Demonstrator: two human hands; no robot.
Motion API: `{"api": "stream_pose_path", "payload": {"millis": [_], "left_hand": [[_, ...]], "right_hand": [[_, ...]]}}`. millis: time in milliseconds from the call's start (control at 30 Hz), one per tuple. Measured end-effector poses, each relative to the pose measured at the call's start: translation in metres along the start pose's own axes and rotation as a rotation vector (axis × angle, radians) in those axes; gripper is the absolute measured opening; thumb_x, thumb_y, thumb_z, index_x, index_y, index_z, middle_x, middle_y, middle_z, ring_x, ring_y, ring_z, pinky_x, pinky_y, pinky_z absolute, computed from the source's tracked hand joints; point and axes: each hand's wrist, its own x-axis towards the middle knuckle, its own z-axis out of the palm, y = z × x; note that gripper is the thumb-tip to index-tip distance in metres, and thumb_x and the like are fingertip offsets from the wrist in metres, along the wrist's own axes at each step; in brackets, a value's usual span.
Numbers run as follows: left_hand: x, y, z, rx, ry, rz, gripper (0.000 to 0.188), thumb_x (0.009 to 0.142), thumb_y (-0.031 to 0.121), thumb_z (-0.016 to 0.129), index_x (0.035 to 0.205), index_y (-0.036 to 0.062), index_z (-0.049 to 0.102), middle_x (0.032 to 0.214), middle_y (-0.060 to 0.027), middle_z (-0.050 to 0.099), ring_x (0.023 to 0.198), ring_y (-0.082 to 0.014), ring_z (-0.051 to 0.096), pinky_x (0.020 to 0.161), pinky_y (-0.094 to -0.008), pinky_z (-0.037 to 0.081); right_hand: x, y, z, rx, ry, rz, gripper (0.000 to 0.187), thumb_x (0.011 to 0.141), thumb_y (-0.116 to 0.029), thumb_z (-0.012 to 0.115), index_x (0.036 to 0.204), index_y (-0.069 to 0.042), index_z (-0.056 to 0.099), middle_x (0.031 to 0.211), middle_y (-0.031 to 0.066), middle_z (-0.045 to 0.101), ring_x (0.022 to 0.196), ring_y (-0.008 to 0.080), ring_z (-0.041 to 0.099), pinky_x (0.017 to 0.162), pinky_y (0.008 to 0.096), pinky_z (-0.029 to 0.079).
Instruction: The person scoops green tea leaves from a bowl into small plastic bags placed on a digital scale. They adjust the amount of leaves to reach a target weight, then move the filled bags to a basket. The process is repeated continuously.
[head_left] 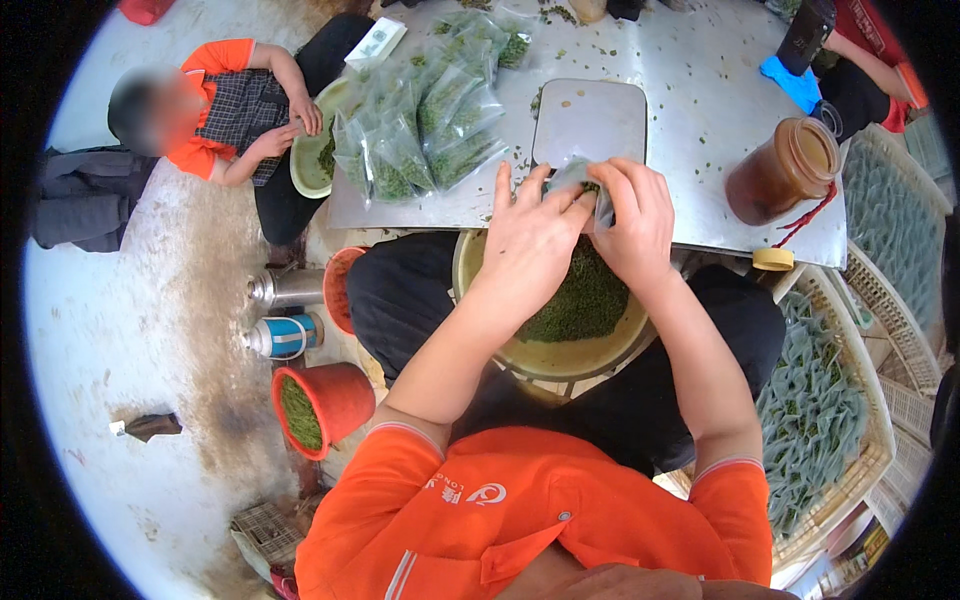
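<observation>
A small clear plastic bag (pixel 573 174) is held between my hands above the basin on my lap, close to the table's near edge. My left hand (pixel 535 235) grips the bag's left side, some of its fingers stretched forward. Curled around the other side are the fingers of my right hand (pixel 637 212). A bit of green leaf shows in the bag; the rest is hidden by my fingers. Below, the pale yellow basin (pixel 512 355) contains a heap of dark green tea leaves (pixel 580 300). Just beyond the bag lies a flat square metal plate (pixel 590 125), perhaps a scale.
Filled clear bags (pixel 430 120) pile up on the metal table (pixel 690 110). A brown jar (pixel 780 175) and yellow lid (pixel 773 259) are at right, above baskets of small bags (pixel 815 410). At left: a person (pixel 225 110) with a basin, a red bucket (pixel 335 400), flasks (pixel 285 335).
</observation>
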Motion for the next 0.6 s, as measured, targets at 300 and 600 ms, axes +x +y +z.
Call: {"api": "stream_pose_path", "payload": {"millis": [300,600], "left_hand": [[0.049,-0.116,0.000,-0.260,0.424,-0.432,0.025,0.095,0.018,0.076,0.114,0.0036,0.080,0.120,-0.0191,0.077,0.105,-0.0333,0.076,0.092,-0.0400,0.058],[0.087,-0.195,0.032,-0.120,0.318,-0.470,0.020,0.102,0.015,0.065,0.116,0.0093,0.078,0.119,-0.0168,0.073,0.105,-0.0370,0.072,0.092,-0.0432,0.057]], "right_hand": [[0.001,0.003,-0.009,-0.064,-0.039,-0.060,0.022,0.070,-0.006,0.082,0.091,-0.007,0.076,0.099,0.0023,0.069,0.097,0.0251,0.065,0.087,0.0394,0.050],[-0.005,0.006,-0.014,0.005,-0.051,-0.143,0.016,0.070,-0.004,0.075,0.085,-0.010,0.074,0.089,0.0022,0.067,0.092,0.0240,0.065,0.086,0.0389,0.050]]}}
